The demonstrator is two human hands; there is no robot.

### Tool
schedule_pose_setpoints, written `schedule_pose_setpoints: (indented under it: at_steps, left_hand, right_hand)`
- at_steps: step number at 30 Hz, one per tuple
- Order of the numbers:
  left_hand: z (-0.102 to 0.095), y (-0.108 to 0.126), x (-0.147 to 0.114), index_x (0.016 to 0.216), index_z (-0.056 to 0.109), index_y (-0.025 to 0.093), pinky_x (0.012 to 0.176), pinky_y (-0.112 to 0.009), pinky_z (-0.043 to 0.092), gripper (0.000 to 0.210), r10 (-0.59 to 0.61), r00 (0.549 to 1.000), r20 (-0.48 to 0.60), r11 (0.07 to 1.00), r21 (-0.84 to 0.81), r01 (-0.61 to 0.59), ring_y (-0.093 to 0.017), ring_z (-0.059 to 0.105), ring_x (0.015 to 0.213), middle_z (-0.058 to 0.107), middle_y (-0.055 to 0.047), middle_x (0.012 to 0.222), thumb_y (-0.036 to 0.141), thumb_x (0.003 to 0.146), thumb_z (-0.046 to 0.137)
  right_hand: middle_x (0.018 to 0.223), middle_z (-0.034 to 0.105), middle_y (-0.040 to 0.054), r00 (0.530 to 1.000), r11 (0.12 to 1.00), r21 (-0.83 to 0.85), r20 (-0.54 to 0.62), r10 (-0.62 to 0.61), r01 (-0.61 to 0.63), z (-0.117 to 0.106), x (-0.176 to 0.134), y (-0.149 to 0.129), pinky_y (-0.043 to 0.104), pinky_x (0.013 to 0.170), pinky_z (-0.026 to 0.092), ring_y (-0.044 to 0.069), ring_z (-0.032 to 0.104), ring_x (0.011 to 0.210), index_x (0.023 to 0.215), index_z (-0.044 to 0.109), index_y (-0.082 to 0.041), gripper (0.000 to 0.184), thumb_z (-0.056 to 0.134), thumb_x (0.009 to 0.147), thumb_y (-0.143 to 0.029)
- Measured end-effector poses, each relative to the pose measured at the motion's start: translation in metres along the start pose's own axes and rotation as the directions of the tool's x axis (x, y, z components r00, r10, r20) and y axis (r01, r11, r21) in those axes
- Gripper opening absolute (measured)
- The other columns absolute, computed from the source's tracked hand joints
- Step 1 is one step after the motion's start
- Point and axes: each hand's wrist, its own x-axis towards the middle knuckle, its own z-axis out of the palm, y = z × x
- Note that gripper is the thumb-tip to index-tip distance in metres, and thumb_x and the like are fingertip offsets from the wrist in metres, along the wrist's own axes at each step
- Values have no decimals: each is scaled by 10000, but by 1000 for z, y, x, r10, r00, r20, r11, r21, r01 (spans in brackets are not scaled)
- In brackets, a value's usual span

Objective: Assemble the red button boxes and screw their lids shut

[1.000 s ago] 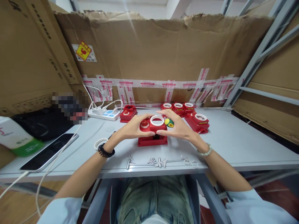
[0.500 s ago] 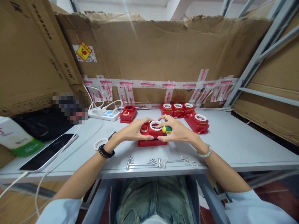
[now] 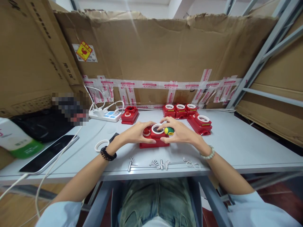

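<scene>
we see the left hand curved on the left side of the red box, its thumb along the front. the right hand holds a green and yellow handle against the palm, and its fingers are bent narrowly near the white ring on this box. the box stands on the tabletop, behind several loose screws.

On the wide brown cardboard panel, a red-and-yellow diamond sticker shows the broken-glass sign, and the white paper label behind it begins with "LM27". Pink print on the white tape and black characters on the left brown carton are unreadable.
</scene>
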Motion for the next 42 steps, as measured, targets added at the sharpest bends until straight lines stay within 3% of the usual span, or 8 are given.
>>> schedule_pose_setpoints:
  at_steps: [14, 21, 27, 37, 40, 42]
  left_hand:
    - [0, 2, 0, 1318, 525, 201, 710, -274, 442, 675, 7, 1000, 0, 1000, 21, -7, -204, 644, 808, 707, -53, 1045, 542, 758, 687]
    - [6, 0, 3, 1278, 528, 167, 769, -312, 452, 653, 21, 1000, -11, 995, 102, -20, -242, 630, 894, 679, -84, 1089, 500, 744, 701]
    - [14, 3, 10, 1251, 486, 167, 812, -327, 458, 633, 76, 997, -8, 997, -22, -76, -260, 622, 984, 634, -118, 1166, 550, 779, 664]
    - [18, 0, 13, 1034, 458, 191, 624, -291, 388, 547, -25, 997, 70, 998, 57, 21, -250, 613, 763, 643, -68, 878, 626, 753, 634]
    - [16, 3, 14, 1036, 438, 194, 595, -287, 362, 566, -52, 994, 93, 994, 103, 43, -250, 602, 729, 634, -59, 837, 644, 748, 626]
    - [14, 6, 14, 1025, 432, 199, 591, -286, 355, 567, -74, 993, 97, 991, 122, 62, -245, 595, 709, 627, -48, 809, 651, 743, 626]
  right_hand:
    - [1194, 567, 88, 1000, 999, -23, 0, -27, 27, 2, 0, 3, 378, 923, 469, 229, 590, 1040, 1096, 692, -245, 340, 683, 760, -300]
    - [1159, 610, 80, 1000, 1000, -9, 19, -10, 10, 4, 1, 4, 370, 893, 478, 213, 626, 953, 1107, 694, -235, 336, 689, 779, -307]
    - [1134, 633, 69, 999, 1000, 20, 33, -2, 1, 3, 2, 4, 358, 888, 475, 211, 632, 955, 1109, 698, -241, 340, 703, 773, -293]
    - [1149, 657, 93, 999, 999, 22, 42, -34, 33, 0, 2, 5, 384, 909, 476, 232, 635, 1003, 1061, 720, -224, 310, 717, 766, -318]
    - [1141, 665, 99, 997, 996, 65, -54, -55, 58, -6, 3, 3, 379, 889, 491, 234, 640, 1001, 1027, 720, -199, 300, 709, 754, -322]
    - [1029, 698, 77, 966, 988, 147, -260, -5, 45, -11, 5, -2, 351, 839, 510, 213, 657, 937, 947, 712, -183, 218, 680, 749, -269]
